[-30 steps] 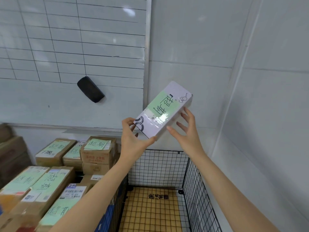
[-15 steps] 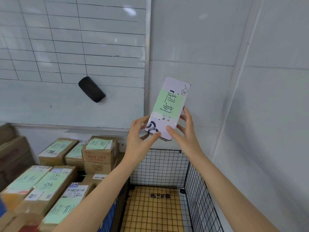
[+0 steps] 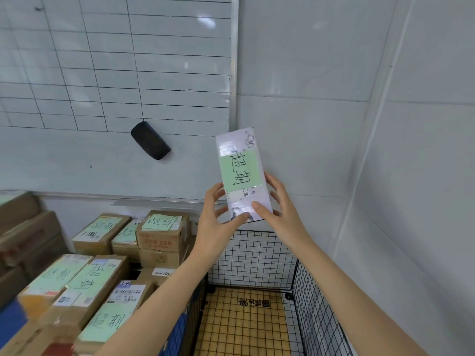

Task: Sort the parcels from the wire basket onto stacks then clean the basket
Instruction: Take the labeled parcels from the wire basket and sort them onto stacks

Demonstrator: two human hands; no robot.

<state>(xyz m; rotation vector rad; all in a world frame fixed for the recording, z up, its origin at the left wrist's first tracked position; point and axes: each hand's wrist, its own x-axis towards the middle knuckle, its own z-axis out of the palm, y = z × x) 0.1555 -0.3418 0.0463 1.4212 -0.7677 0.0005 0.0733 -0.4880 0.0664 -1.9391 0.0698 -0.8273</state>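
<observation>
Parcel: white box point(image 3: 241, 173) with green note, upright above the wire basket point(image 3: 253, 255);
Left hand point(image 3: 218, 219): pinching its lower edge;
Right hand point(image 3: 279, 209): pinching the opposite side;
Stacks point(image 3: 102, 265): left of basket

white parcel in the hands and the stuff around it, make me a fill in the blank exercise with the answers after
1. The left hand and right hand hold a white parcel whose paper label is ____.
2. A black eraser sticks to the ____.
3. The gridded mat on the floor of the wire basket is ____.
4. The brown cardboard parcels are stacked to the basket's ____.

Missing words: green; whiteboard; yellow; left.
</observation>
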